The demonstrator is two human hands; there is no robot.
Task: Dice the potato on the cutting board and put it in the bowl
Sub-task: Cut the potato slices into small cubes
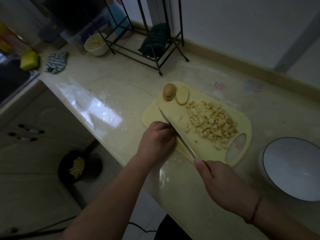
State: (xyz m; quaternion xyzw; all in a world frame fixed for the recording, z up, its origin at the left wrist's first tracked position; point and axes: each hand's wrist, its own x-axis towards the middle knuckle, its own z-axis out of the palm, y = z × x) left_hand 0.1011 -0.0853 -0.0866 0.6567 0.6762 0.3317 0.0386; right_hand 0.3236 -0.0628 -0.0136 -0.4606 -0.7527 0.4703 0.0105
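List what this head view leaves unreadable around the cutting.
- Whatever the left hand holds against the steel knife: covered by its curled fingers.
- Knife handle: buried in the right hand.
- Large white bowl: right frame edge cuts it off.
- Small white bowl at the back: contents dim, blurred.

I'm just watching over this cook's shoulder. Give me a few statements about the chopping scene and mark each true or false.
1. The right hand holds the knife. True.
2. The big white bowl to the right of the cutting board is full of diced potato. False: it looks empty; the diced potato lies piled on the board.
3. An uncut potato end sits at the board's far corner, a slice beside it. True.
4. The left hand rests flat on the counter, away from the blade. False: its fingers are curled right beside the blade, on the board's edge.
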